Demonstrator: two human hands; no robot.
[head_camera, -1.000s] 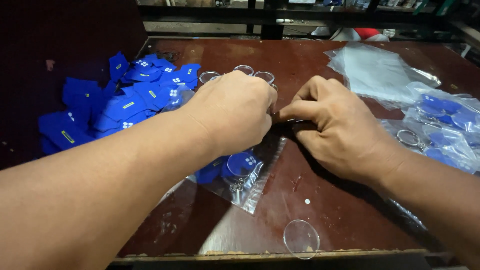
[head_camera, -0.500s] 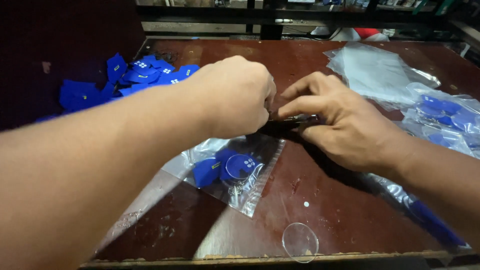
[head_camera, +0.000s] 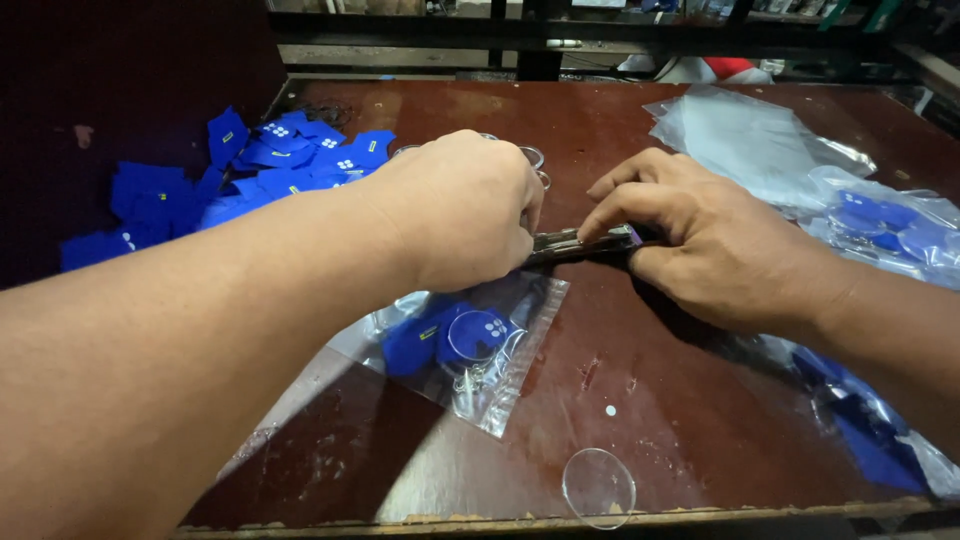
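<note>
the left hand (head_camera: 465, 205) is curled into a closed grip over the near end of a narrow dark strip (head_camera: 580, 243) that lies across the middle of the table (head_camera: 600, 120). what its fingers hold underneath is hidden by the knuckles. the right hand (head_camera: 715, 245) pinches the other end of the same strip, index finger laid flat along the top and thumb below, so the two hands seem to pull or press it taut between them; that looks like the way to keep a thin edge straight while it is closed.

the strip appears to be the mouth of a clear bag (head_camera: 470, 345), which trails from under the left hand toward the person. through the plastic show blue tags (head_camera: 415, 340) and a clear disc with a metal ring (head_camera: 478, 335), lying loose inside and resting on the table, so the bag's weight is carried by the wood and not the fingers.

a heap of loose blue cards (head_camera: 260, 165) lies at the far left, within the left arm's reach. a few clear rings (head_camera: 532, 157) peek out just beyond the left knuckles. to the right, empty clear bags (head_camera: 740, 135) are stacked flat, and nearer the right forearm lie filled bags (head_camera: 880, 220) with blue pieces inside. a single clear disc (head_camera: 598, 487) sits alone at the table's near edge, well apart from both hands.
</note>
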